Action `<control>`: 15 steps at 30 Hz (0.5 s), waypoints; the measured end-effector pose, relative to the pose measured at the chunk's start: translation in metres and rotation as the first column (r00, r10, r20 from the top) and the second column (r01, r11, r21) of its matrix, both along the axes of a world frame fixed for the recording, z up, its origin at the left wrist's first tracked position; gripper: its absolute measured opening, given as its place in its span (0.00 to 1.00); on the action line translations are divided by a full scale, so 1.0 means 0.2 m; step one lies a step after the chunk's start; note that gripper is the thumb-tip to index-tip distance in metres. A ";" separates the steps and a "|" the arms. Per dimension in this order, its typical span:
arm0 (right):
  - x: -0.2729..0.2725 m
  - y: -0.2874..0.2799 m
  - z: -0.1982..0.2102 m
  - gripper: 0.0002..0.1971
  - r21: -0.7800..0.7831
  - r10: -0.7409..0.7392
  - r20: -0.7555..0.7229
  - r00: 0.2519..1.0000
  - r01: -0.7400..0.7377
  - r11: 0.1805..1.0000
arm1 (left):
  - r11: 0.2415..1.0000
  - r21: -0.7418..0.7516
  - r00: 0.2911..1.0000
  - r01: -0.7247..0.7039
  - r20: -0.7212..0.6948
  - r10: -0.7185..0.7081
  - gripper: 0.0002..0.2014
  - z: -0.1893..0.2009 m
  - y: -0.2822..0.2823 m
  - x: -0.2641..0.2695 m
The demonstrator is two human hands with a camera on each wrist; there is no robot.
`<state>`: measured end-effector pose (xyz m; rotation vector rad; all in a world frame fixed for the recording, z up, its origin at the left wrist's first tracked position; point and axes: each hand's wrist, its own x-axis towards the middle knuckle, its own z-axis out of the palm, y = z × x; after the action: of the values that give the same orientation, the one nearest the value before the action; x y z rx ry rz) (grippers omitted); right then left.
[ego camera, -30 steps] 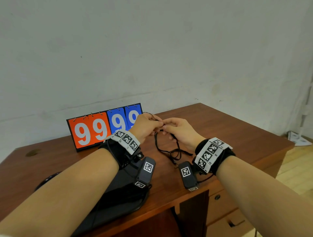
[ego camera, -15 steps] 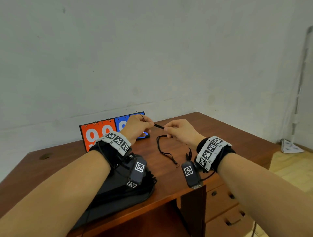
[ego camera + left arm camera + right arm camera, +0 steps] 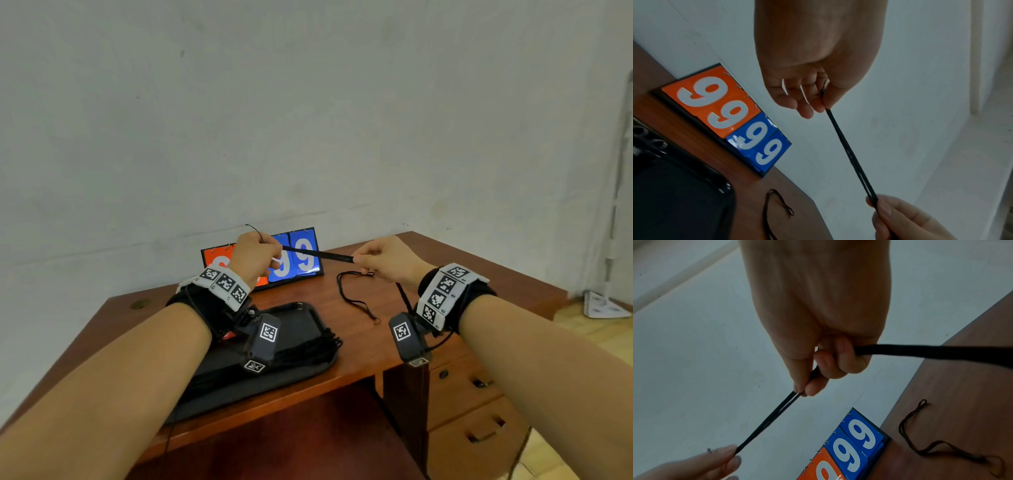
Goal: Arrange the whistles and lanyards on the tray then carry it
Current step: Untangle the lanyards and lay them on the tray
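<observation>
Black lanyard (image 3: 317,254) pulled taut in the air between both hands — long axis running left-right above the table (image 3: 373,346). Left hand (image 3: 255,255) pinches one end, right hand (image 3: 387,262) pinches the other. Tray (image 3: 308,310) lies below and nearer the left hand — likely set-down side; a second lanyard (image 3: 354,301) lies loose on the table.

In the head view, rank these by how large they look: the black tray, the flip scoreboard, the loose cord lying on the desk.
1. black tray
2. flip scoreboard, partly hidden by the left hand
3. loose cord
</observation>
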<state>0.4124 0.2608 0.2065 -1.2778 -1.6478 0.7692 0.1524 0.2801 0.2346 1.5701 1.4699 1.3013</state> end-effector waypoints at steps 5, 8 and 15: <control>-0.05 -0.05 -0.05 0.07 -0.036 -0.004 0.030 1.000 0.005 0.999 | 0.991 -0.022 0.990 -0.129 0.057 0.130 0.07 -0.05 -0.09 -0.28; -0.09 -0.07 -0.08 0.07 -0.049 0.001 0.052 0.999 0.001 0.999 | 0.980 -0.049 0.975 -0.192 0.103 0.196 0.07 -0.10 -0.15 -0.45; -0.17 -0.13 -0.15 0.05 -0.059 0.006 0.111 0.994 0.001 0.998 | 0.952 -0.092 0.941 -0.293 0.148 0.304 0.04 -0.22 -0.28 -0.75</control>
<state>0.3777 0.2339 0.1760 -1.3822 -1.7264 0.7652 0.0033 0.2245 0.1898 1.1994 1.6760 1.4910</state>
